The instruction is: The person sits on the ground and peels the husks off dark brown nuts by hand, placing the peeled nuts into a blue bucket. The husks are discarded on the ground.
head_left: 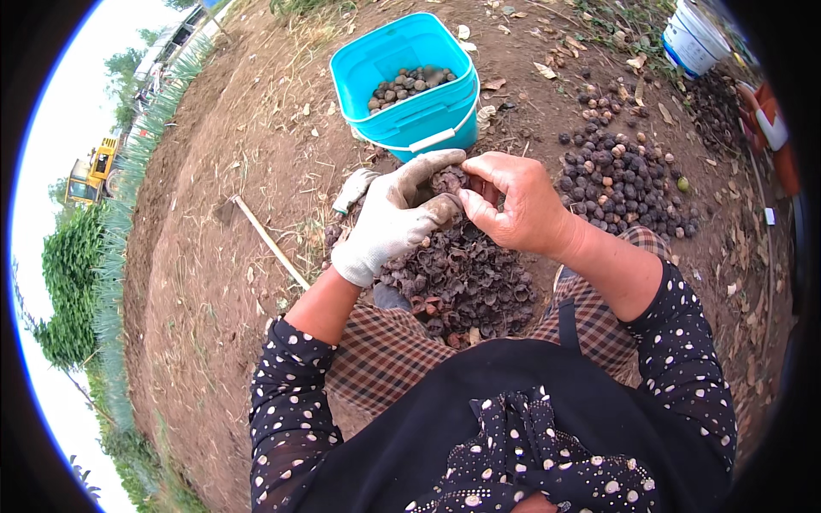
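My left hand (398, 212), in a soiled white work glove, closes its thumb and fingers around a walnut (448, 179) in a dark, shrivelled husk. From the other side, the bare fingertips of my right hand (516, 203) pinch the husk. Below both hands, a heap of dark, broken walnut husks (479, 278) lies on the ground between my legs. Just beyond them stands a turquoise bucket (462, 128) with a white handle grip, and several brown walnuts (410, 85) lie in it. A second glove (352, 190) rests on the soil beside my left hand.
To the right spreads a pile of dark walnuts (620, 179), some paler. A white bucket (693, 41) stands at the far right, near an orange-red object (770, 128). On the left, a wooden handle (269, 241) lies on the soil. A yellow vehicle (92, 173) is in the distance.
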